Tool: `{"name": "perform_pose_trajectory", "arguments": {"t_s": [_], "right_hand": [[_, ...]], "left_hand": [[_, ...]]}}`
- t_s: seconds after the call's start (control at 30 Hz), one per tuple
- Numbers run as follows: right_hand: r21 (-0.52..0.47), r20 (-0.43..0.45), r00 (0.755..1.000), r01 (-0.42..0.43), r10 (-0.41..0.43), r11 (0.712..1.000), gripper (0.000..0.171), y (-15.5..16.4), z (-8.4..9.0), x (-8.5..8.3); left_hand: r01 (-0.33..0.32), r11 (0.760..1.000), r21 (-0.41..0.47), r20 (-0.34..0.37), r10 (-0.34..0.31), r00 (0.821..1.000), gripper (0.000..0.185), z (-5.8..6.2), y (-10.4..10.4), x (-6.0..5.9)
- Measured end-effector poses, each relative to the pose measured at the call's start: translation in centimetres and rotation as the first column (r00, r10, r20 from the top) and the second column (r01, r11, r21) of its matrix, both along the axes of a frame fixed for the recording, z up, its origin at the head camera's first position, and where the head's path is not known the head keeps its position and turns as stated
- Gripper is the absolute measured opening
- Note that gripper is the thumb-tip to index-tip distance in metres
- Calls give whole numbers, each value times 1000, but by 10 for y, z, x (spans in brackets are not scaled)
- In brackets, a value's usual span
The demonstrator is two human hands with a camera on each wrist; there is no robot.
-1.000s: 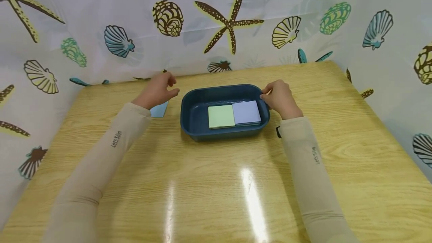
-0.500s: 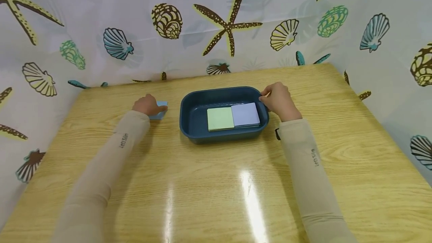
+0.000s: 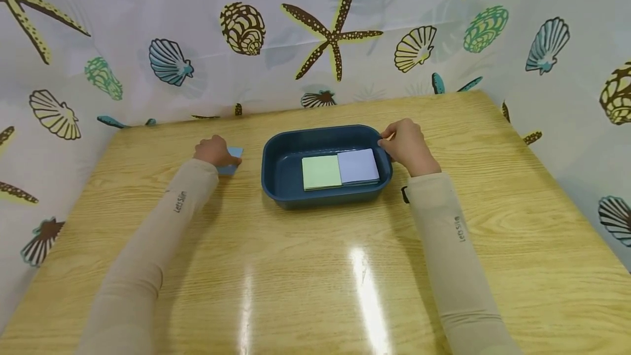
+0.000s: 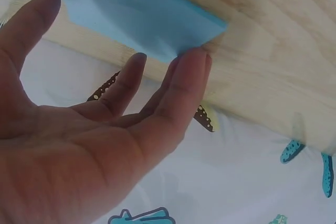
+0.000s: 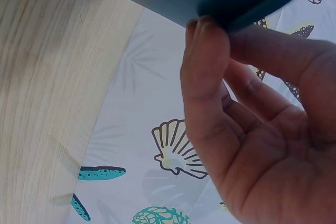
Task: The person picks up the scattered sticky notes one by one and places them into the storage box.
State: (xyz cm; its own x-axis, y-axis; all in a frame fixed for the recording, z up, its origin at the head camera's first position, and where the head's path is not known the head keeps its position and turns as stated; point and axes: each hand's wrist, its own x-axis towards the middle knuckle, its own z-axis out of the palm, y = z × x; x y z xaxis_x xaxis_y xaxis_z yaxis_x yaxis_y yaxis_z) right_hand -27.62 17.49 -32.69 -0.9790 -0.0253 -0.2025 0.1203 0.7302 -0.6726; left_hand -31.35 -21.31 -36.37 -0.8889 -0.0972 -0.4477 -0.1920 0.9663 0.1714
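Lying side by side in the tray (image 3: pixel 276 171) are a green pad (image 3: pixel 321 172) and a lilac pad (image 3: pixel 358 165), so two seem done; a blue pad (image 3: pixel 233 159) remains on the table (image 3: pixel 315 267) left of the tray, pinched by the left hand (image 3: pixel 213 150); the right hand (image 3: pixel 408 145) grips the tray's right rim.

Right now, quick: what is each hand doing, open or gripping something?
Left hand: pinches the blue notepad between thumb and fingers on the table.
Right hand: grips the rim of the dark blue tray.
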Motion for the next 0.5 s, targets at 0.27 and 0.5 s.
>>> {"name": "perform_pose_trajectory", "arguments": {"t_s": [0.27, 0.5], "right_hand": [[8, -8, 1000, -6, 6, 1000, 26, 0, 0, 1], [3, -2, 1000, -9, 9, 1000, 26, 1, 0, 0]], "left_hand": [[-35, 999, 15, -69, 36, 997, 78, -8, -3, -5], [-16, 999, -39, -81, 13, 997, 72, -11, -4, -9]]}}
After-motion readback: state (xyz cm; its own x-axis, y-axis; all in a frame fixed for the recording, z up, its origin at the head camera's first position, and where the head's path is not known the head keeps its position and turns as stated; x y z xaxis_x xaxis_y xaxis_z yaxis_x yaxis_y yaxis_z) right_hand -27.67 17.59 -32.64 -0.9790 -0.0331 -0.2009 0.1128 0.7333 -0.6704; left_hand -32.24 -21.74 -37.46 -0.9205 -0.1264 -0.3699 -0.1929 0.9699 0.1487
